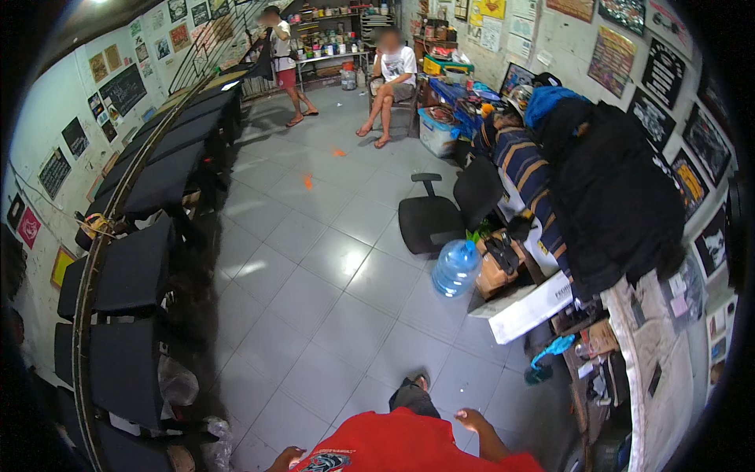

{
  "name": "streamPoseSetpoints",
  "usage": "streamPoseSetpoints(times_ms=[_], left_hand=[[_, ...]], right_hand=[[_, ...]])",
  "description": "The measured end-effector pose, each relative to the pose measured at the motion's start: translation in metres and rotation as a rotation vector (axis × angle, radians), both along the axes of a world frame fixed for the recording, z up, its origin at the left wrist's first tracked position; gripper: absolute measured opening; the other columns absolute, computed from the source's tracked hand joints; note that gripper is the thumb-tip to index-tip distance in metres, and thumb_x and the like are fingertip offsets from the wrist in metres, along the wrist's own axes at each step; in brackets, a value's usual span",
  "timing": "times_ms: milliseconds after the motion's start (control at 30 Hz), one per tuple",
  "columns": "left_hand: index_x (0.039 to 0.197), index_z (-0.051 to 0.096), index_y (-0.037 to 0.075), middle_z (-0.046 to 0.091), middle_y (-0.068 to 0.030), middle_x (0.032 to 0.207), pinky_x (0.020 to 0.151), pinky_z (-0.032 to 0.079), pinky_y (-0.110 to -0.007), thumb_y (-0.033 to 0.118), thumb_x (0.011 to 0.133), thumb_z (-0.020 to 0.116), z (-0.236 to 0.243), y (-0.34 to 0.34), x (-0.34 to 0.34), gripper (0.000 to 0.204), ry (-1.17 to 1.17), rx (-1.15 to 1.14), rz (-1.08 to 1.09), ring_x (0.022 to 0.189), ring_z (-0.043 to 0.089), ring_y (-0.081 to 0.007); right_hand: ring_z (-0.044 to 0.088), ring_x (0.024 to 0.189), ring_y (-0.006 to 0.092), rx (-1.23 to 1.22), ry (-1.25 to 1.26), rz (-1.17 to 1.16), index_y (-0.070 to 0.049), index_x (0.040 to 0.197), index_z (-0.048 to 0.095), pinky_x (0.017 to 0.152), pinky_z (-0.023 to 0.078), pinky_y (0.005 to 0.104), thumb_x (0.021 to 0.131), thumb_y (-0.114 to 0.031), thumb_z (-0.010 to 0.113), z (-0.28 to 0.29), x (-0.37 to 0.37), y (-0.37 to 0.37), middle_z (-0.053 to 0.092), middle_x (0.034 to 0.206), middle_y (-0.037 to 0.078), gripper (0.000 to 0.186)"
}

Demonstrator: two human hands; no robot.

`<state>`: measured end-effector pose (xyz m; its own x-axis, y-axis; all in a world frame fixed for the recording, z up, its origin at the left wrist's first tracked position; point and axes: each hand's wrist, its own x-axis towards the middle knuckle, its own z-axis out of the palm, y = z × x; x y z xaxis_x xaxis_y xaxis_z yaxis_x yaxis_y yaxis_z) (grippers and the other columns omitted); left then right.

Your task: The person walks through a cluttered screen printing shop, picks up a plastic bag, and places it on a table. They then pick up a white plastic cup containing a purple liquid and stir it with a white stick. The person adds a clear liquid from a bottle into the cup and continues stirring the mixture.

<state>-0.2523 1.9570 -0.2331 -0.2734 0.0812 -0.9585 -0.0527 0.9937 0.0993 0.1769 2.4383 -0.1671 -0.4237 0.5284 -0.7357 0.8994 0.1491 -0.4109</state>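
Observation:
Low in the head view, my left hand (289, 455) hangs beside my red shirt, its fingers loosely apart and nothing seen in it. My right hand (470, 419) is held out on the other side, fingers slightly bent, with nothing visible in it. Neither hand touches anything. Ahead and to the right, a large clear blue water jug (456, 268) stands on the floor. A long white box (531, 308) leans beside it. Left of me, black fabric pieces (126, 366) lie over a row of boards along a rail (86, 315).
A black office chair (436, 216) stands by the jug. Dark clothes (613, 197) and a striped cloth (523, 173) cover the right side. A seated person (393, 71) and a standing person (281, 55) are at the back, near shelves of containers (334, 35). Grey tiles (314, 315) form the floor.

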Motion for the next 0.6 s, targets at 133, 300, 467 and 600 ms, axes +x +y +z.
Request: streamPoseSetpoints(times_ms=[133,300,467,600], left_hand=[[0.109,0.062,0.001,0.064,-0.0193,0.107,0.084,0.048,-0.042,0.043,0.092,0.047,-0.022,0.090,-0.058,0.047,0.175,0.324,-0.463,0.096,0.061,-0.0335],[0.111,0.060,0.006,0.064,-0.0116,0.108,0.082,0.046,-0.037,0.040,0.091,0.051,0.049,0.267,-0.127,0.040,0.104,0.565,0.440,0.100,0.060,-0.0237],[0.110,0.059,0.008,0.064,-0.0080,0.103,0.075,0.047,-0.038,0.037,0.092,0.052,0.115,0.349,-0.191,0.035,0.189,0.534,0.755,0.091,0.061,-0.0212],[0.111,0.059,0.008,0.064,-0.0098,0.104,0.077,0.047,-0.039,0.038,0.091,0.052,0.070,0.332,-0.204,0.036,0.215,0.299,0.662,0.093,0.061,-0.0238]], right_hand=[[0.061,0.103,0.0306,-0.036,-0.158,0.191,-0.009,0.108,0.066,0.088,0.047,0.0396,0.084,-0.047,0.059,-0.017,-0.012,0.073,0.066,0.107,0.015,0.045],[0.060,0.104,0.0324,0.106,-0.391,0.255,-0.010,0.105,0.068,0.089,0.047,0.0403,0.084,-0.046,0.058,-0.028,-0.080,0.242,0.065,0.109,0.015,0.043],[0.059,0.103,0.0371,0.296,-0.020,0.197,-0.005,0.100,0.067,0.089,0.046,0.0416,0.084,-0.047,0.055,0.001,-0.286,0.412,0.063,0.107,0.022,0.047],[0.061,0.100,0.0336,0.289,0.191,0.307,0.000,0.103,0.065,0.087,0.047,0.0390,0.084,-0.039,0.058,0.019,-0.480,0.496,0.064,0.106,0.021,0.044]])
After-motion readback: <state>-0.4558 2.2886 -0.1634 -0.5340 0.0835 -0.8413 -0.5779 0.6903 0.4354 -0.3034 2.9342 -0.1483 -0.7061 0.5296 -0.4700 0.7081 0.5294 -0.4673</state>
